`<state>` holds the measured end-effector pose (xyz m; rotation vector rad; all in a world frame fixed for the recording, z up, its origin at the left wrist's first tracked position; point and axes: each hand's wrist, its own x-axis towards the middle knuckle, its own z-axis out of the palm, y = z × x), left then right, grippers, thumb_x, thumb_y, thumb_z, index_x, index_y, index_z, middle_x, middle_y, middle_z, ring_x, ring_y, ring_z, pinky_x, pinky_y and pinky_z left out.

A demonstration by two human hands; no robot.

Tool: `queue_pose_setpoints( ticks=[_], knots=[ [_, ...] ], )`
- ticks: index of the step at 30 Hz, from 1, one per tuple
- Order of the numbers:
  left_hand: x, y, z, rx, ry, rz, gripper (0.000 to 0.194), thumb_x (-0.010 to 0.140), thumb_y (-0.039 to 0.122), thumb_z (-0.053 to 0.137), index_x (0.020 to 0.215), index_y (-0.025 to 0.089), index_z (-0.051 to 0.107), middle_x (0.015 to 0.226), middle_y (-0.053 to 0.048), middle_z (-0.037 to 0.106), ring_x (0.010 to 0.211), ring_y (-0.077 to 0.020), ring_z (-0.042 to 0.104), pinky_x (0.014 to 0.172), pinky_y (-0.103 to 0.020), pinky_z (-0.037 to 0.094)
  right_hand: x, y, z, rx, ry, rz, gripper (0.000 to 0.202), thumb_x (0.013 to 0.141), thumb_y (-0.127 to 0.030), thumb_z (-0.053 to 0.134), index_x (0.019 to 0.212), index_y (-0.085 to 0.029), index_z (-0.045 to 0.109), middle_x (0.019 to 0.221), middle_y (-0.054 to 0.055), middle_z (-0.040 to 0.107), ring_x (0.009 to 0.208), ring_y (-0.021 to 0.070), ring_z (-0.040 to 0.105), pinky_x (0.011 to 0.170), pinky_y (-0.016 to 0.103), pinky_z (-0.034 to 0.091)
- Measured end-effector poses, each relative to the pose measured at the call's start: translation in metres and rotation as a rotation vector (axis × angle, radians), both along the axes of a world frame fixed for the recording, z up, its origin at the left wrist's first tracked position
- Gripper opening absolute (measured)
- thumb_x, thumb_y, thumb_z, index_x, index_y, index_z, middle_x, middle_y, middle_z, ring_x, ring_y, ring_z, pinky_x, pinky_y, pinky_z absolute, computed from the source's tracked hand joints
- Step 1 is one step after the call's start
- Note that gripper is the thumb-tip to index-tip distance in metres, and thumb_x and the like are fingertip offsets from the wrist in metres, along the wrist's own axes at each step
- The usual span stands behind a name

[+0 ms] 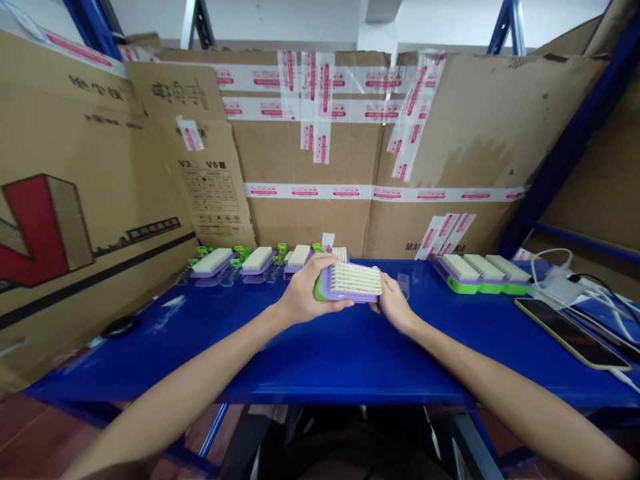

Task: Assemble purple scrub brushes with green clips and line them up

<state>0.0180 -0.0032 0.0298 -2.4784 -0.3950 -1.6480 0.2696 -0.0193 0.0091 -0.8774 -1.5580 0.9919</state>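
Observation:
Above the table's middle, a scrub brush [354, 280] with pale bristles and a purple and green body is held between both hands, bristles facing up and toward me. My left hand [303, 291] wraps the brush's left end, thumb along the near side and fingers over the far side. My right hand [396, 307] is closed at its right end; the fingers are partly hidden behind the brush. Behind the hands stand more brushes, such as one brush [257, 259] with green parts [243, 254] and clear plastic beside it. A clear plastic piece [404, 285] lies just past my right hand.
Three brushes [483, 268] with green bases sit side by side at the back right of the blue table [320, 360]. Right of them are a white charger [560, 285] with cables and a phone [570, 331]. Cardboard walls [310, 220] enclose the back and left.

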Motion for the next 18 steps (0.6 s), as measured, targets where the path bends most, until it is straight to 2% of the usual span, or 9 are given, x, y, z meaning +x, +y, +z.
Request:
queue_pose_setpoints(
  ticks=[4,7,11,14,18],
  knots=[
    [0.0014,-0.0013,0.0020,-0.013,-0.013,-0.044,0.085,0.085,0.063,0.098,0.151,0.031,0.056,0.131,-0.012,0.073,0.123,-0.0348,0.074,0.105,-0.061,0.064,-0.0004,-0.0020,0.0011,0.032,0.044,-0.093,0.067,0.101,-0.093,0.053,0.091,-0.027,0.062,0.056,-0.005,0.050,0.046,0.0159,0.045,0.041,0.029,0.037],
    [-0.0011,-0.0017,0.0038,-0.091,0.004,-0.007,0.082,0.087,0.061,0.096,0.152,0.030,0.055,0.131,-0.012,0.072,0.122,-0.0342,0.074,0.105,-0.059,0.064,-0.0005,-0.0021,0.0011,-0.008,0.016,-0.060,0.067,0.103,-0.092,0.049,0.096,-0.027,0.064,0.053,-0.006,0.046,0.042,0.0157,0.042,0.039,0.029,0.033],
    [-0.0044,-0.0020,0.0051,-0.069,0.072,-0.018,0.084,0.085,0.059,0.098,0.152,0.031,0.056,0.135,-0.012,0.072,0.126,-0.0355,0.074,0.105,-0.059,0.065,-0.0001,-0.0016,0.0014,0.038,0.070,-0.096,0.064,0.101,-0.091,0.055,0.092,-0.028,0.059,0.057,-0.006,0.047,0.043,0.0146,0.042,0.039,0.028,0.033],
    [-0.0059,-0.0023,0.0054,-0.039,0.076,-0.008,0.083,0.087,0.057,0.097,0.153,0.030,0.056,0.133,-0.013,0.073,0.125,-0.0352,0.075,0.103,-0.057,0.067,0.0002,-0.0010,0.0023,-0.019,0.036,-0.016,0.063,0.102,-0.091,0.052,0.093,-0.029,0.056,0.051,-0.008,0.046,0.039,0.0139,0.040,0.037,0.026,0.030],
    [-0.0069,-0.0007,0.0022,-0.073,0.077,0.041,0.088,0.087,0.062,0.096,0.156,0.030,0.052,0.138,-0.014,0.071,0.129,-0.0362,0.074,0.107,-0.059,0.065,-0.0002,0.0010,0.0007,-0.040,-0.015,0.007,0.064,0.103,-0.091,0.049,0.092,-0.029,0.053,0.045,-0.010,0.046,0.036,0.0131,0.040,0.037,0.024,0.030]
  ],
)
